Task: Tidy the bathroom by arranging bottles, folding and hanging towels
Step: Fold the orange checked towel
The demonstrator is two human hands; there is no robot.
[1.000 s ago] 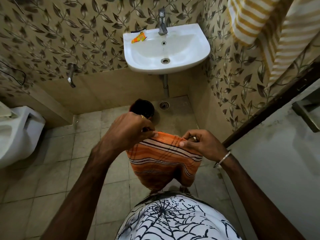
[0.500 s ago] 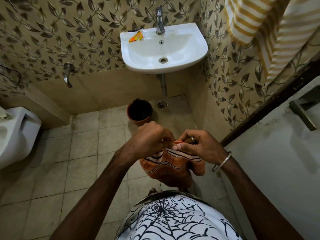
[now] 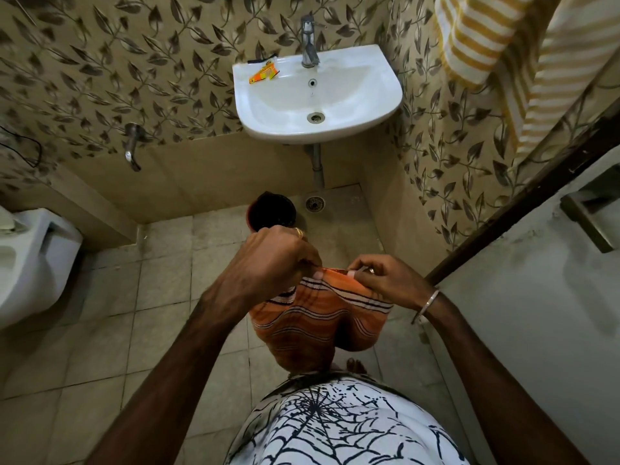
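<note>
An orange towel (image 3: pixel 315 323) with white and black stripes hangs folded in front of my body, above the tiled floor. My left hand (image 3: pixel 268 260) pinches its top edge on the left. My right hand (image 3: pixel 379 280) pinches the same edge on the right, the two hands close together. A yellow and white striped towel (image 3: pixel 486 41) hangs at the upper right, against the leaf-patterned wall. No bottles are in view.
A white sink (image 3: pixel 385 92) with a tap (image 3: pixel 308 41) is mounted straight ahead, an orange packet (image 3: pixel 263 74) on its rim. A dark bucket (image 3: pixel 271 213) stands under it beside a floor drain (image 3: pixel 314 203). A toilet (image 3: pixel 30 263) is at the left, a door (image 3: pixel 536 330) at the right.
My hands came together half a second ago, folding the orange towel in half, and have now drawn slightly apart along its top edge. The towel hangs narrower than a second ago.
</note>
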